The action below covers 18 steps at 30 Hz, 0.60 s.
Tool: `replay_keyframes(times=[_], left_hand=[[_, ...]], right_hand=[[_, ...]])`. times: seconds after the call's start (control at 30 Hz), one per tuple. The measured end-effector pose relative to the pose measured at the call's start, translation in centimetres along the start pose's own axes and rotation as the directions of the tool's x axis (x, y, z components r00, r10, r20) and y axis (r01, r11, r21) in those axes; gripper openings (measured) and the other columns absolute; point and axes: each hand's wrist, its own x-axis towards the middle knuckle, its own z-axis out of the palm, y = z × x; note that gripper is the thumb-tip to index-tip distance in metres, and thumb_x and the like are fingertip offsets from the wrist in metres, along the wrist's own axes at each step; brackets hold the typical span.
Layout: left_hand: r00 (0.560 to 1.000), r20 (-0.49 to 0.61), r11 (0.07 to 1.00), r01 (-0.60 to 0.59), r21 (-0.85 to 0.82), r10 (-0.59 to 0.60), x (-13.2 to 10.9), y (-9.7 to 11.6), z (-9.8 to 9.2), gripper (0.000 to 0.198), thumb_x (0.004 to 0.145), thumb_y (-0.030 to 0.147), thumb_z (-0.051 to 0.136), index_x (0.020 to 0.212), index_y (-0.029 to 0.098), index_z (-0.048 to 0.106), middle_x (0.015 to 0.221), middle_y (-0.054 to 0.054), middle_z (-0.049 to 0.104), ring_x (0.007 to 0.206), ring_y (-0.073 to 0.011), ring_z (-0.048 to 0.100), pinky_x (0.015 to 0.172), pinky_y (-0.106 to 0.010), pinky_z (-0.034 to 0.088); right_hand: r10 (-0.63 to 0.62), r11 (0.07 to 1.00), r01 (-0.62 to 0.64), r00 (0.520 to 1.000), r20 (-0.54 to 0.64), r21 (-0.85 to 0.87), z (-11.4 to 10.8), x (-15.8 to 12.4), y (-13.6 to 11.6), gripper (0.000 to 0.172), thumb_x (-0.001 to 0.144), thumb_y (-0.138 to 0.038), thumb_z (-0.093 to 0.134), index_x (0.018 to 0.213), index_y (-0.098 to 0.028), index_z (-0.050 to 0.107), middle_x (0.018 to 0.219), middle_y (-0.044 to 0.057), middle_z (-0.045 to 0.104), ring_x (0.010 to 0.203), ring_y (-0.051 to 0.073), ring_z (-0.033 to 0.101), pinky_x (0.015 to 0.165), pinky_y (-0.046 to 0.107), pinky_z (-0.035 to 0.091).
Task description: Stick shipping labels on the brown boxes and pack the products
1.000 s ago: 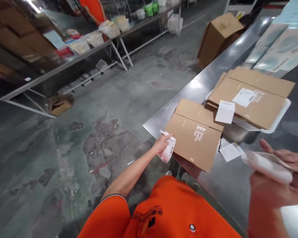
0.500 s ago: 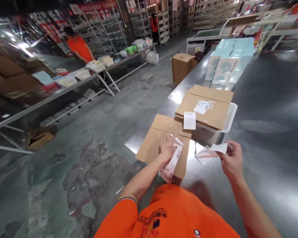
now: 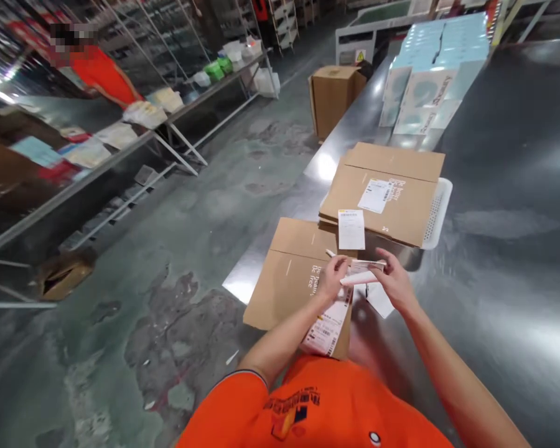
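Note:
My left hand point(image 3: 333, 281) and my right hand point(image 3: 396, 285) hold a small white paper slip point(image 3: 358, 277) between them, one at each end, fingers pinched. A small white tip pokes out past my left fingers; I cannot make out what it is. Below my left hand, a strip of printed shipping labels point(image 3: 325, 330) lies over a flattened cardboard box point(image 3: 280, 283) with white lettering. Under my right hand another white sheet point(image 3: 379, 301) rests on the metal table point(image 3: 448, 323).
Ahead lies a stack of flattened cardboard boxes point(image 3: 401, 165) on a white plastic basket point(image 3: 438, 214), with a label point(image 3: 374, 195) and a printed slip point(image 3: 351, 229) on it. Light-blue boxes point(image 3: 424, 90) are piled farther back. A brown carton point(image 3: 332, 102) stands beyond the table. A co-worker point(image 3: 103, 76) stands at left.
My left hand has left the label strip on the cardboard and moved up and right to the slip. My right hand has moved left with the paper, so both hands meet at it.

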Motion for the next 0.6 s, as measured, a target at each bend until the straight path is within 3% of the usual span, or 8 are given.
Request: replay_keyframes(times=[0.1, 0.2, 0.27, 0.33, 0.43, 0.5, 0.6], left_hand=[[0.999, -0.011, 0.996, -0.053, -0.071, 0.053, -0.3, -0.4, -1.0, 0.028, 0.095, 0.024, 0.047, 0.119, 0.016, 0.059, 0.11, -0.009, 0.067, 0.087, -0.015, 0.064, 0.08, -0.028, 0.053], [0.974, 0.054, 0.955, -0.225, 0.192, 0.218, -1.2, -0.6, -2.3, 0.022, 0.095, 0.018, 0.047, 0.109, 0.017, 0.064, 0.114, -0.01, 0.065, 0.106, -0.0188, 0.061, 0.096, -0.033, 0.048], [0.96, 0.146, 0.865, -0.279, 0.418, 0.239, -1.7, -0.5, -3.1, 0.024, 0.096, 0.02, 0.047, 0.113, 0.019, 0.064, 0.12, -0.011, 0.064, 0.114, -0.0227, 0.057, 0.104, -0.039, 0.043], [0.978, 0.116, 0.764, -0.206, 0.611, 0.171, -1.9, -0.3, -3.9, 0.034, 0.095, 0.03, 0.056, 0.127, 0.019, 0.058, 0.129, -0.014, 0.06, 0.117, -0.028, 0.054, 0.103, -0.044, 0.041], [0.995, -0.074, 0.651, 0.017, 0.759, 0.061, -1.7, 0.2, -5.0, 0.065, 0.087, 0.053, 0.064, 0.135, 0.014, 0.05, 0.129, -0.021, 0.056, 0.116, -0.0348, 0.051, 0.098, -0.047, 0.041], [0.993, -0.115, 0.6, 0.083, 0.796, 0.015, -1.5, 0.4, -5.4, 0.066, 0.085, 0.062, 0.062, 0.126, 0.011, 0.055, 0.119, -0.021, 0.059, 0.11, -0.0356, 0.052, 0.094, -0.047, 0.041], [0.998, -0.065, 0.571, 0.045, 0.82, 0.015, -1.4, 0.7, -5.2, 0.05, 0.088, 0.057, 0.06, 0.112, 0.013, 0.06, 0.11, -0.018, 0.062, 0.104, -0.0329, 0.053, 0.091, -0.045, 0.042]], right_hand=[[0.124, 0.992, -0.122, 0.991, 0.058, -0.041, 0.2, 0.4, 0.0, 0.035, 0.067, -0.051, 0.076, 0.08, -0.021, 0.066, 0.072, 0.001, 0.065, 0.066, 0.017, 0.056, 0.061, 0.029, 0.044], [0.245, 0.964, -0.257, 0.957, 0.155, 0.065, 0.7, 0.7, 0.3, 0.039, 0.066, -0.056, 0.079, 0.07, -0.021, 0.063, 0.066, -0.001, 0.062, 0.06, 0.015, 0.052, 0.057, 0.028, 0.043], [0.316, 0.911, -0.347, 0.935, 0.163, 0.223, 1.1, 1.0, 0.7, 0.039, 0.062, -0.053, 0.083, 0.069, -0.021, 0.062, 0.067, -0.002, 0.063, 0.059, 0.014, 0.053, 0.057, 0.029, 0.044], [0.368, 0.851, -0.395, 0.919, 0.142, 0.347, 1.4, 1.2, 1.2, 0.037, 0.058, -0.047, 0.087, 0.073, -0.022, 0.065, 0.073, -0.001, 0.067, 0.061, 0.015, 0.057, 0.06, 0.03, 0.048], [0.379, 0.827, -0.403, 0.915, 0.141, 0.391, 1.5, 1.3, 2.2, 0.037, 0.058, -0.043, 0.087, 0.085, -0.025, 0.07, 0.082, 0.0, 0.07, 0.067, 0.017, 0.063, 0.064, 0.033, 0.054], [0.364, 0.821, -0.389, 0.921, 0.141, 0.417, 1.6, 1.1, 2.7, 0.038, 0.058, -0.041, 0.087, 0.088, -0.027, 0.07, 0.083, -0.001, 0.071, 0.07, 0.019, 0.065, 0.066, 0.035, 0.057], [0.359, 0.778, -0.401, 0.916, 0.181, 0.484, 2.1, 0.6, 3.2, 0.037, 0.059, -0.041, 0.086, 0.09, -0.03, 0.069, 0.087, -0.001, 0.072, 0.077, 0.022, 0.069, 0.071, 0.041, 0.061]])
